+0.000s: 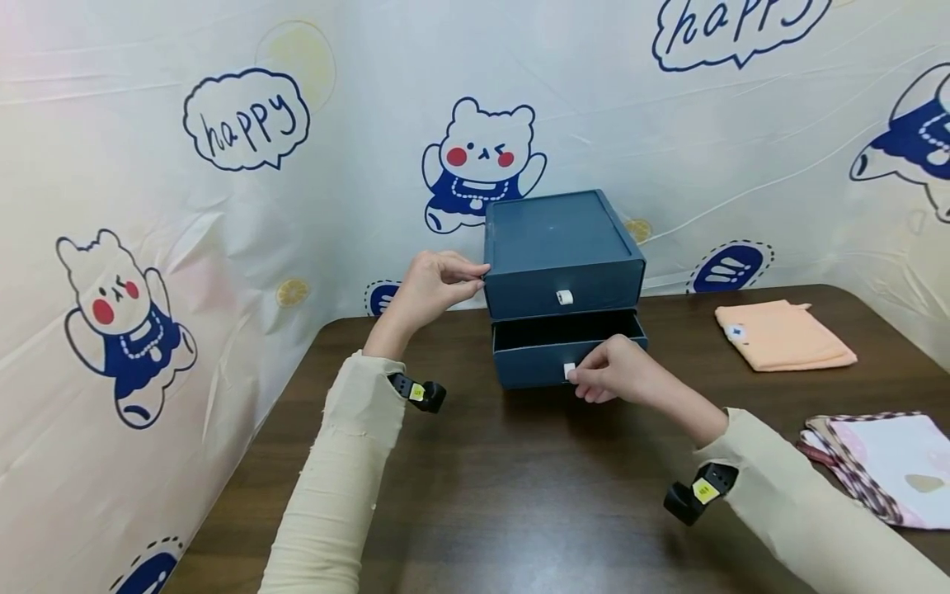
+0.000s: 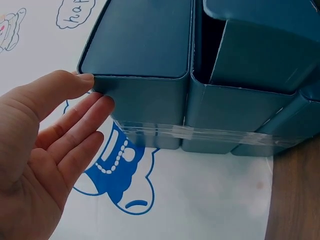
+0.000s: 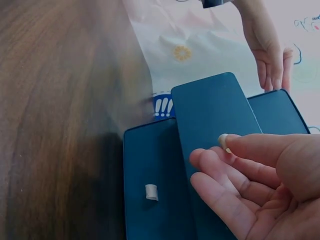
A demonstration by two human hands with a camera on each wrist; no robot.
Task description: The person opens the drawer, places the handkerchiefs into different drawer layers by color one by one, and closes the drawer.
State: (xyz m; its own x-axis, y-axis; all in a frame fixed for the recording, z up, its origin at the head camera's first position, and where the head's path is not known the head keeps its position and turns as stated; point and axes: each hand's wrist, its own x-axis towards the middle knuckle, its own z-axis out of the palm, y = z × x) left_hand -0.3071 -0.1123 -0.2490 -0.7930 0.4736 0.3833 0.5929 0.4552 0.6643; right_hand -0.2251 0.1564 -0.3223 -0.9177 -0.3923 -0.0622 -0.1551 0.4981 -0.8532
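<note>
A dark blue drawer unit (image 1: 564, 231) stands toward the back of the table, its tiers stacked and joined by clear tape (image 2: 182, 131) along the side. The drawer (image 1: 534, 367) below the top one is pulled partway out and looks hollow and dark inside. My right hand (image 1: 616, 371) pinches that drawer's white pull tab (image 1: 569, 370) between thumb and fingertips. At the unit's upper front left corner, my left hand (image 1: 438, 285) grips the edge, thumb on the front and fingers along the side. The top drawer, with its own white tab (image 1: 565, 297), is closed.
On the right of the brown table (image 1: 475, 495) lies a folded peach cloth (image 1: 787, 334). Nearer is a folded white cloth (image 1: 891, 462) with checked edges. A printed sheet (image 1: 356, 165) hangs behind. The bottom drawer's tab (image 3: 151, 192) shows in the right wrist view.
</note>
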